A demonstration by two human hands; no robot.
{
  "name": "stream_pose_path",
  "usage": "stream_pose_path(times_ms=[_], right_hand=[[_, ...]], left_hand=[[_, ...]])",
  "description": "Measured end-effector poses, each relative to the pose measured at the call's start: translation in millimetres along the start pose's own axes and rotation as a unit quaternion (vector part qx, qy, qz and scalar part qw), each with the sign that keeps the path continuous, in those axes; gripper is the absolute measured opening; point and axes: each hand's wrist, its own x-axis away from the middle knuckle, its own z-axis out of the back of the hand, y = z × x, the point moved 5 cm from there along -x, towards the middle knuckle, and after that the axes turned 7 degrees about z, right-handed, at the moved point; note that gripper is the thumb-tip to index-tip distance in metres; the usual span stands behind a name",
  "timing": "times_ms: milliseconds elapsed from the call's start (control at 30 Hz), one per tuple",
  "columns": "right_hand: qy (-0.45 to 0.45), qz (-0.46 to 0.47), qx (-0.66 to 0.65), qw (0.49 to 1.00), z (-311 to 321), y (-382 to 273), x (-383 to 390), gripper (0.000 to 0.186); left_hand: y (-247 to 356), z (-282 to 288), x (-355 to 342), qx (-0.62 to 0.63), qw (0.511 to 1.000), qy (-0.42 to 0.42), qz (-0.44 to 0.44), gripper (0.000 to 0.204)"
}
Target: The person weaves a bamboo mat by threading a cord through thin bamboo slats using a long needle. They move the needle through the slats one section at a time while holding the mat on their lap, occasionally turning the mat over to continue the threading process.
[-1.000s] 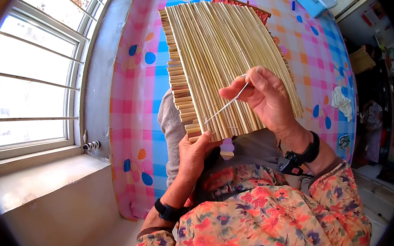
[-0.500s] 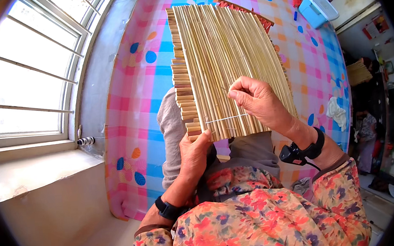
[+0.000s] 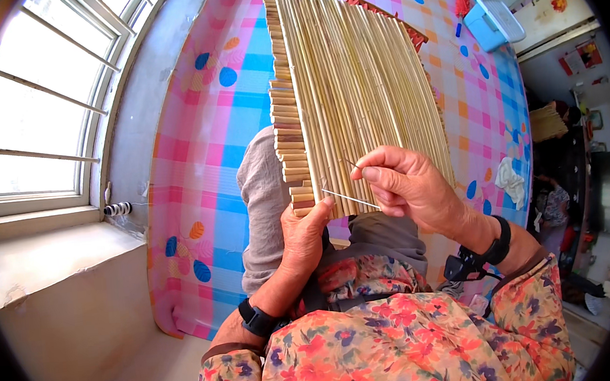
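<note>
A mat of straight yellow reeds [image 3: 361,86] lies over my lap, with short cut ends sticking out in a layer along its left side. My left hand [image 3: 303,237] grips its near left corner, thumb on top and the other fingers hidden below. Over the near part of the mat, my right hand [image 3: 408,186] pinches a thin dark needle [image 3: 350,163] between thumb and forefinger. A white thread [image 3: 349,198] runs slantwise from the mat near my left thumb to the curled fingers of my right hand.
Beneath me spreads a pink and blue checked sheet [image 3: 200,134]. A barred window [image 3: 33,104] with a sill is at the left. Far right stand a blue lidded box [image 3: 487,24] and a white cloth [image 3: 511,183]. A red-patterned piece with a wooden edge [image 3: 407,30] lies behind the mat.
My right hand has come down and nearer to the mat's near edge. The needle's tip now shows, and the thread slants more. My left hand stays on the corner.
</note>
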Motion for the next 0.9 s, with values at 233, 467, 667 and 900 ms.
stream_pose_path(times_ms=[233,467,667,900], right_hand=[[0.023,0.004,0.072,0.997,-19,-20,0,0.017],[0.026,0.024,0.221,0.975,-7,-21,-10,0.014],[-0.090,0.217,0.508,0.828,-14,-5,-23,0.013],[-0.118,0.219,0.589,0.769,-9,16,-30,0.015]], left_hand=[[4,0,0,-0.016,0.999,0.029,-0.026,0.009],[0,5,-4,-0.008,0.999,0.010,-0.029,0.011],[3,2,9,-0.013,0.996,-0.073,0.057,0.022],[3,2,14,-0.008,0.995,-0.098,0.014,0.028]])
